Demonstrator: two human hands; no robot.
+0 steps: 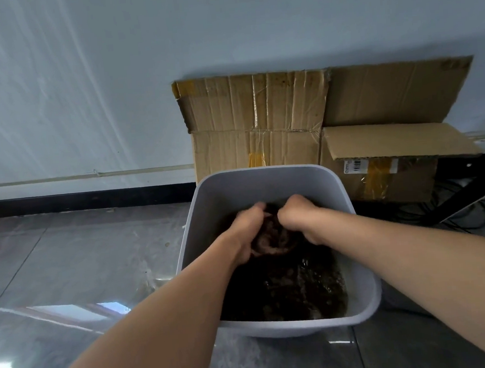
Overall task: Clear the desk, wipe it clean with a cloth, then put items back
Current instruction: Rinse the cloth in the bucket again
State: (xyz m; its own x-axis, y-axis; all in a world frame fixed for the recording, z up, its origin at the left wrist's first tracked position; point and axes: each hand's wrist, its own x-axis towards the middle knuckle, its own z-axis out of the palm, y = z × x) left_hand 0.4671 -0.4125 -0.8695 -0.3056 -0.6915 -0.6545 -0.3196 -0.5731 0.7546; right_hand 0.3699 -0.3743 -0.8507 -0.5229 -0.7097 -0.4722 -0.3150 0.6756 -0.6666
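The bare left forearm [159,326] and right forearm [400,244] reach forward and down, converging toward the middle. The left hand [246,231] and right hand [297,218] sit close together, backs up, fingers curled around a bunched brown cloth [270,238] gripped between them, both wrists angled inward.

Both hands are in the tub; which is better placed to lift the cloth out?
Left, marginally: the left hand curls round the bulk of the cloth, while the right hand seems to grip only its far edge.
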